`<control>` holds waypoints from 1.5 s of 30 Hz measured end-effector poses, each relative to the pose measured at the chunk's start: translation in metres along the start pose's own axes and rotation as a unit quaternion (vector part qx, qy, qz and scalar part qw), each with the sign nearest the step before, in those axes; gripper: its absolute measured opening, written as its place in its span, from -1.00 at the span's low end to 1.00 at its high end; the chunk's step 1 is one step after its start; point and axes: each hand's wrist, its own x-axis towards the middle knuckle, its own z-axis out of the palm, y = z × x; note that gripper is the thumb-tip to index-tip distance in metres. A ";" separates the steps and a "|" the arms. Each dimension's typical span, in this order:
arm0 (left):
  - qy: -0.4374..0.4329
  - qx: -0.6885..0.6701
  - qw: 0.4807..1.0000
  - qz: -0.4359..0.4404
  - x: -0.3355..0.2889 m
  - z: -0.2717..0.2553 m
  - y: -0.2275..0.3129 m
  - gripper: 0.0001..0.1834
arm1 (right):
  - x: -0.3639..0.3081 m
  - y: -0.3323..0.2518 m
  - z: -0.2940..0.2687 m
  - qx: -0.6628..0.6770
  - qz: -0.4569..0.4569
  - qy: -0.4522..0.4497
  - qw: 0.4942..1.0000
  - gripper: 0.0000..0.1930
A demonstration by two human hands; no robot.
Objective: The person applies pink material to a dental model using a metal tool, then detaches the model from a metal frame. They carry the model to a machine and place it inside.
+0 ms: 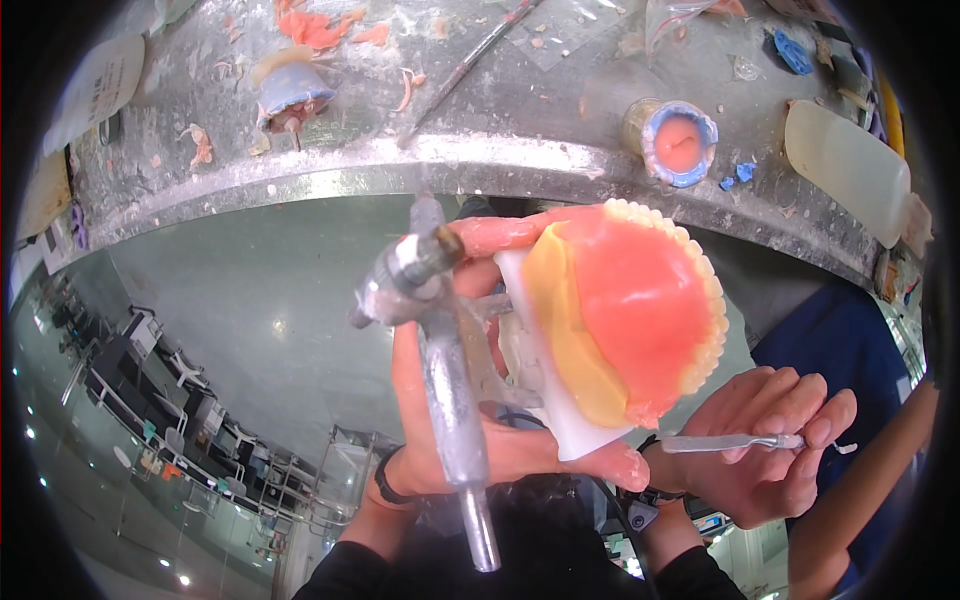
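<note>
My left hand (425, 440) is wrapped round a grey metal dental articulator (452, 400), tilted on its side above the floor. On it is a white plaster base (560, 405) with a yellow cast (568, 330). A glossy pink wax denture base (640, 300) covers the cast, edged by a row of cream artificial teeth (713, 300). My left thumb presses under the white base. At the lower right, my right hand (770, 450) pinches a metal wax knife (715, 443), its blade pointing left, just below the denture and apart from it.
A scrap-strewn metal bench (560, 100) curves across the top. It bears a blue-rimmed cup of pink wax (680, 145), a blue bowl-shaped piece (293, 92), a long thin rod (475, 60) and pink wax sheets (315, 28). Another person's forearm (860, 490) is close at my right.
</note>
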 end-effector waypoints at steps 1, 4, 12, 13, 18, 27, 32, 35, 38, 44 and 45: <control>-0.005 0.010 1.000 0.011 -0.001 -0.003 -0.004 0.27 | 0.000 0.000 -0.001 -0.001 0.000 0.000 1.000 -0.83; -0.029 -0.033 0.998 0.040 0.004 0.001 -0.009 0.20 | -0.001 -0.001 -0.002 0.004 0.028 0.017 0.999 -0.84; -0.018 -0.081 0.996 0.026 0.004 0.008 -0.002 0.07 | -0.001 0.002 -0.005 0.043 0.071 0.019 0.996 -0.84; 0.011 -0.064 0.996 0.053 0.003 0.013 -0.002 0.08 | -0.002 0.003 -0.005 0.065 0.083 0.047 0.993 -0.84; -0.008 -0.066 0.996 0.060 0.002 0.011 -0.003 0.08 | 0.002 0.008 -0.013 0.158 0.122 0.055 0.978 -0.85; -0.024 -0.064 0.996 0.052 0.001 0.006 -0.011 0.05 | 0.003 0.001 -0.015 0.211 0.142 0.049 0.966 -0.85; -0.058 -0.127 0.988 0.064 -0.002 0.001 -0.016 0.17 | 0.002 -0.002 -0.018 0.255 0.133 0.028 0.957 -0.84; -0.141 -0.096 0.984 0.048 0.007 -0.006 -0.011 0.14 | 0.004 0.000 -0.017 0.272 0.104 0.059 0.955 -0.89; -0.138 -0.146 0.980 0.013 0.006 -0.005 -0.010 0.09 | 0.004 -0.001 -0.022 0.195 0.030 0.135 0.971 -0.81; -0.024 -0.233 0.967 -0.102 -0.003 0.004 0.004 0.11 | 0.004 0.009 -0.046 -0.319 0.044 0.003 0.947 -0.68; -0.044 -0.205 0.973 -0.092 -0.001 -0.003 0.001 0.10 | 0.006 0.017 -0.044 -0.381 0.053 -0.012 0.923 -0.74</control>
